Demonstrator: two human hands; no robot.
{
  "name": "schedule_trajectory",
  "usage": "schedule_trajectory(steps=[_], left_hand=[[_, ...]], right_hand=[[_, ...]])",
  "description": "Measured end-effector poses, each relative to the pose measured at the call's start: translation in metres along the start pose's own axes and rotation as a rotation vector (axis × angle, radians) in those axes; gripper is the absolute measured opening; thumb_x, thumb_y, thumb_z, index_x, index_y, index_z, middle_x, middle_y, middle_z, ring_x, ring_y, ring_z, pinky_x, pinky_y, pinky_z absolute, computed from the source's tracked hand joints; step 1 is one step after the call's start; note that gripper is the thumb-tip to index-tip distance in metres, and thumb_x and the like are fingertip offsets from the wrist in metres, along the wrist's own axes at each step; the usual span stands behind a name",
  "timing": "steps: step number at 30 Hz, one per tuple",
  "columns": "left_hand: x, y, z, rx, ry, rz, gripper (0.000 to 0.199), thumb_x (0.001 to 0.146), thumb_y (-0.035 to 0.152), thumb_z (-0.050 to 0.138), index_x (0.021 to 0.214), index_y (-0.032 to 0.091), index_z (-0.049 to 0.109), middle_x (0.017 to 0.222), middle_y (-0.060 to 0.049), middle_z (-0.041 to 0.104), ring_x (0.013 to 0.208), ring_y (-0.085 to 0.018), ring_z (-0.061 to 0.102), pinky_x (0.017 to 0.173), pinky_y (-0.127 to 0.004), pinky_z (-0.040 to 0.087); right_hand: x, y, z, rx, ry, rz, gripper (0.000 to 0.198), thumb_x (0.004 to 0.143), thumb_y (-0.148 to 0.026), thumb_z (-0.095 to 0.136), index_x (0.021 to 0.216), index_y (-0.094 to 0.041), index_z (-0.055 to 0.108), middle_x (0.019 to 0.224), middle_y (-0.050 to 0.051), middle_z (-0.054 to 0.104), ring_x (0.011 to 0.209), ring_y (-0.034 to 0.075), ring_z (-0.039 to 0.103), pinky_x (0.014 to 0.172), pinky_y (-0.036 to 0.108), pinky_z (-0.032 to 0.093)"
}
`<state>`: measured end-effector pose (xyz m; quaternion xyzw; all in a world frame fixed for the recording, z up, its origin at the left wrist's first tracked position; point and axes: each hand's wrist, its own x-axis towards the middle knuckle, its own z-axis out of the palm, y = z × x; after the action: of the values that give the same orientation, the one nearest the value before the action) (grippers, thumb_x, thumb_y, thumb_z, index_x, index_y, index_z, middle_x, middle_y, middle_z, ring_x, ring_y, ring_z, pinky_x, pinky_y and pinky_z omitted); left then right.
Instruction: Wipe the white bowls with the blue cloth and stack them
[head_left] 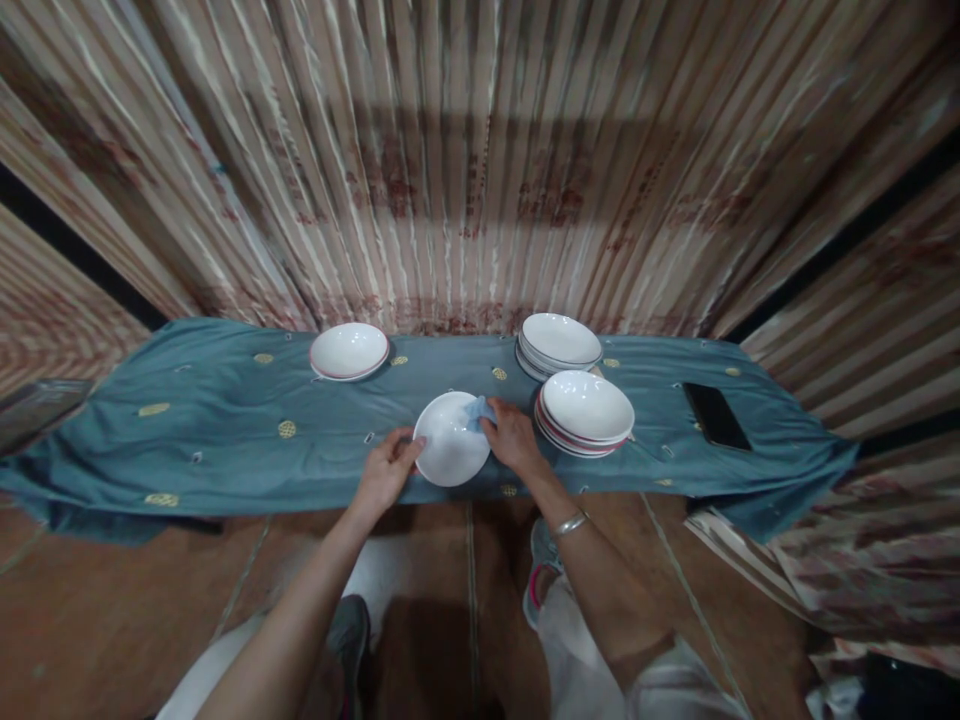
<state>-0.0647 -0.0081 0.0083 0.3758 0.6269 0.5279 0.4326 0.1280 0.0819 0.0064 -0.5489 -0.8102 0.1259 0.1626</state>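
Note:
A white plate (452, 450) is in front of me near the front edge of the cloth-covered table. My left hand (391, 465) grips its left rim, thumb over the top and fingers around the outside. In my right hand (511, 434) a light blue cloth (478, 411) is pinched, pressed against the plate's upper right inside. Just right of that hand stands a stack of white, red-rimmed plates (587, 408). Behind it is another stack of white plates with dark rims (561, 341).
At the back left of the table (247, 430) sits a white plate with a red rim (349, 352). A black phone (716, 416) lies toward the right end. Pleated curtains (450, 170) hang right behind the table, and dark poles slant at both sides.

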Motion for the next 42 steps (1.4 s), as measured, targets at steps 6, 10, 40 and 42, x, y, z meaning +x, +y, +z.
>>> schedule_trajectory(steps=[6, 10, 40, 42], left_hand=[[-0.011, -0.007, 0.0, -0.159, -0.022, -0.08, 0.057, 0.061, 0.036, 0.075, 0.113, 0.013, 0.064, 0.072, 0.0, 0.07, 0.064, -0.016, 0.063, 0.058, -0.027, 0.053], [-0.018, -0.017, -0.001, -0.269, 0.021, -0.113, 0.069, 0.058, 0.038, 0.079, 0.119, 0.013, 0.061, 0.071, -0.001, 0.07, 0.066, -0.016, 0.065, 0.062, -0.028, 0.055], [-0.012, -0.021, 0.004, -0.437, 0.126, -0.092, 0.08, 0.053, 0.04, 0.083, 0.122, 0.015, 0.053, 0.07, 0.0, 0.068, 0.069, -0.017, 0.066, 0.07, -0.034, 0.056], [-0.013, -0.021, 0.004, -0.455, 0.121, -0.097, 0.081, 0.053, 0.039, 0.083, 0.124, 0.015, 0.054, 0.071, 0.0, 0.069, 0.071, -0.018, 0.066, 0.072, -0.036, 0.056]], right_hand=[[-0.003, -0.005, 0.002, 0.027, 0.006, 0.012, 0.037, 0.093, -0.029, 0.044, 0.126, -0.014, 0.052, 0.119, 0.012, 0.065, 0.108, 0.022, 0.06, 0.093, 0.03, 0.041], [-0.004, -0.008, 0.007, 0.021, -0.041, 0.099, 0.036, 0.093, -0.032, 0.044, 0.124, -0.017, 0.054, 0.113, 0.011, 0.068, 0.102, 0.023, 0.064, 0.087, 0.03, 0.043], [-0.016, -0.043, 0.02, -0.129, 0.054, -0.292, 0.037, 0.091, -0.01, 0.042, 0.126, -0.012, 0.054, 0.144, 0.018, 0.043, 0.124, 0.026, 0.049, 0.102, 0.039, 0.041], [-0.018, -0.046, 0.026, -0.139, 0.01, -0.316, 0.036, 0.09, -0.007, 0.042, 0.123, -0.01, 0.056, 0.141, 0.018, 0.046, 0.126, 0.026, 0.046, 0.106, 0.041, 0.039]])
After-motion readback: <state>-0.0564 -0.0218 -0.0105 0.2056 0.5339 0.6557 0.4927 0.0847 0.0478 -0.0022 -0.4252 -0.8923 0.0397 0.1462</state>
